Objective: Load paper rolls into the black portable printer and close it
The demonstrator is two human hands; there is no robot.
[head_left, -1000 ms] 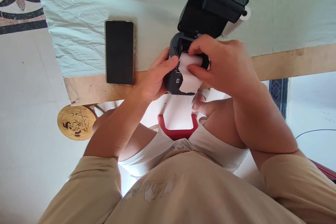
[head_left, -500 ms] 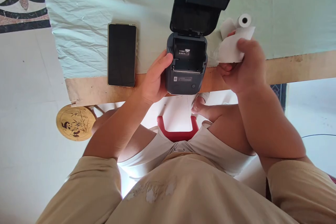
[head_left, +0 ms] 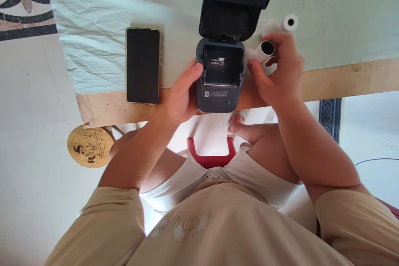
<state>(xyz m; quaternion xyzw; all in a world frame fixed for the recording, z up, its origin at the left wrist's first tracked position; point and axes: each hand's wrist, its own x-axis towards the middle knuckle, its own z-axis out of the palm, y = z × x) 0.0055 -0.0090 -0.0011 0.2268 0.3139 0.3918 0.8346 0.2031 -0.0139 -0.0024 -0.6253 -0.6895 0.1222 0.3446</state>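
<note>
Head view: the left hand (head_left: 182, 97) wraps around the left side of a small dark printer (head_left: 218, 79) at the table's (head_left: 343, 77) near edge, its lid (head_left: 237, 2) tipped open and its paper bay bare. The right hand (head_left: 279, 75) is closed on a paper roll (head_left: 263, 50) just beside the printer's right side. A second roll (head_left: 289, 22) lies behind it on the pale cloth (head_left: 93, 29). A phone (head_left: 142, 65) lies face up to the left.

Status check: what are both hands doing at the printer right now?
Left hand grips printer, lid open, bay empty. Right hand holds paper roll beside it. Second roll behind.
</note>
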